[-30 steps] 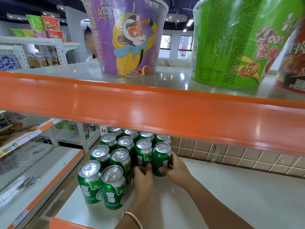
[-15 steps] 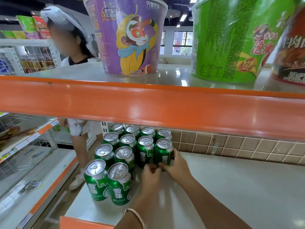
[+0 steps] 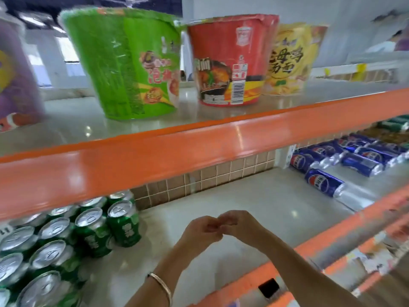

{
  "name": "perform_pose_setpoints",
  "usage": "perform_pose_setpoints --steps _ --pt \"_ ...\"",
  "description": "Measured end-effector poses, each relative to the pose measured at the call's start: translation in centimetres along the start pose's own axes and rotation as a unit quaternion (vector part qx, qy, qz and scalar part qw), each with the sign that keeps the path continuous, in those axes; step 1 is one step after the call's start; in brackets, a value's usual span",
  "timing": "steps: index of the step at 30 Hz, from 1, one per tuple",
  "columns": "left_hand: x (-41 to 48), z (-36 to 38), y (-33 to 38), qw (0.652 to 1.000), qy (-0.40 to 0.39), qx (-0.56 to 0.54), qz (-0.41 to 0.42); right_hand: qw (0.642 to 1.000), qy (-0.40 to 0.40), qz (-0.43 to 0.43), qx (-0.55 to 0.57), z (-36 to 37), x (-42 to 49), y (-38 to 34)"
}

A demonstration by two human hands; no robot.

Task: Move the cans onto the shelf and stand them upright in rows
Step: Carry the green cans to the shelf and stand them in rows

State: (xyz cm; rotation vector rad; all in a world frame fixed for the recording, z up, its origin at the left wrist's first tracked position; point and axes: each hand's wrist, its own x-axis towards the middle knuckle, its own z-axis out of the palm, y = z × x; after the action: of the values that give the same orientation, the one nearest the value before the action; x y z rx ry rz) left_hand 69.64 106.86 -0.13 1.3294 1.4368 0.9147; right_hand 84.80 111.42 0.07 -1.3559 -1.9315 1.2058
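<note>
Grip: nothing in either hand. Your left hand (image 3: 200, 231) and right hand (image 3: 240, 223) both have the fingers curled in, and the fingertips of the two hands meet. They hover over the bare middle of the shelf (image 3: 254, 202), towards its front edge.

Change: half a second ago both hands were on the front right can of the green block. You've let go, pulled clear to the right, and the view has swung right with you.

Task items: the green cans (image 3: 88, 229) are at the left end of the shelf, upright, packed in rows, with the nearest can just left of your left hand. The back rows are hidden behind the orange lip of the upper shelf (image 3: 199, 151), so I can't check those.

Read: the green block looks finished. The blue cans (image 3: 321, 183) at the right end lie on their sides, well apart from your hands. They're probably the next batch, to be stood up beside the green rows. Cans lying down may roll, so grab one at a time.

Noodle cups (image 3: 230, 60) on the upper shelf aren't involved.
</note>
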Motion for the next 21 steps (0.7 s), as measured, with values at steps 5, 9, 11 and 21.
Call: perform_pose_setpoints --steps 5,9,11,21 --pt "3.1 6.9 5.0 0.989 -0.125 -0.018 0.071 0.994 0.078 0.043 0.062 -8.6 -3.6 3.5" --pt "6.0 13.6 8.9 0.975 -0.189 -0.016 0.116 0.984 0.13 0.057 0.105 -16.0 -6.5 6.4" --pt "7.2 17.4 10.9 0.969 -0.208 -0.031 0.133 0.982 0.141 0.055 0.11 -19.6 -8.1 7.5" --pt "12.6 34.7 19.3 0.949 -0.261 -0.072 0.158 0.955 0.266 0.042 0.127 -35.9 -13.2 14.4"
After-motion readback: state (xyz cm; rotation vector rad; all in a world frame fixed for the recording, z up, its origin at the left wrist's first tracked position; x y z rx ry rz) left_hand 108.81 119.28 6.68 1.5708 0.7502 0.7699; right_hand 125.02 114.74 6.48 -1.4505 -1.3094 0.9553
